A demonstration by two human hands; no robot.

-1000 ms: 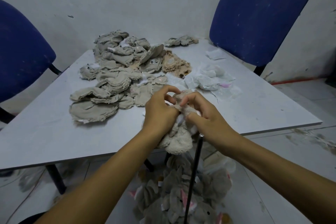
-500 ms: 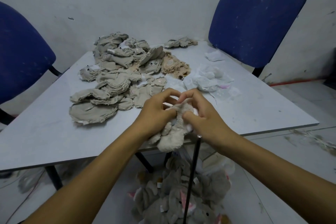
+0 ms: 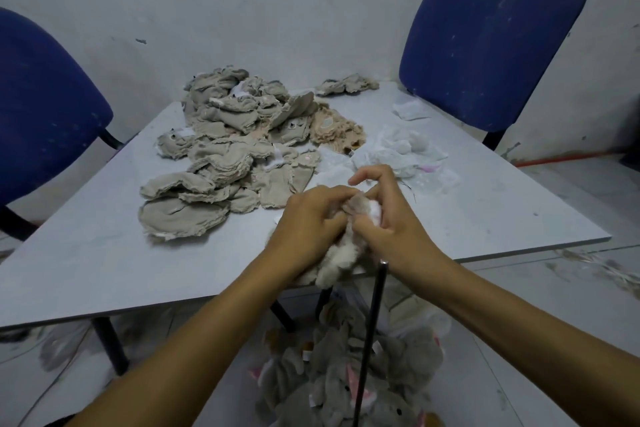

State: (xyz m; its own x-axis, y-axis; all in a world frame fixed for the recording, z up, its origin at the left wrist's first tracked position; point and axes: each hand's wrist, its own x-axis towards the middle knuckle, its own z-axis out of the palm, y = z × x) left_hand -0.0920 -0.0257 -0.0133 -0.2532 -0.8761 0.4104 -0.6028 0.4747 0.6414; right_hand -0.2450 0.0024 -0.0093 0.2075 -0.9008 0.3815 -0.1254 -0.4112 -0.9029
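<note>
worktop point(image 3: 86, 253): grey; the work sits at its near edge.
fabric pile point(image 3: 221, 149): beige cut pieces, well beyond the hands and to the left.
floor heap point(image 3: 346, 374): grey plush toys below the near edge.
plush skin point(image 3: 341, 253): cream, held between both hands. Its long axis runs from the fingertips back toward the person, and its lower end overhangs the edge.
left hand point(image 3: 308, 218): fingers curled, gripping its left side.
right hand point(image 3: 391, 218): pinching its upper end.
black rod point(image 3: 370, 340): upright just beneath the right hand, the nearer one.

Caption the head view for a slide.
Left hand and right hand grip a pale plush piece over the table edge; beige fabric cutouts piled behind, grey plush toys below.
</note>
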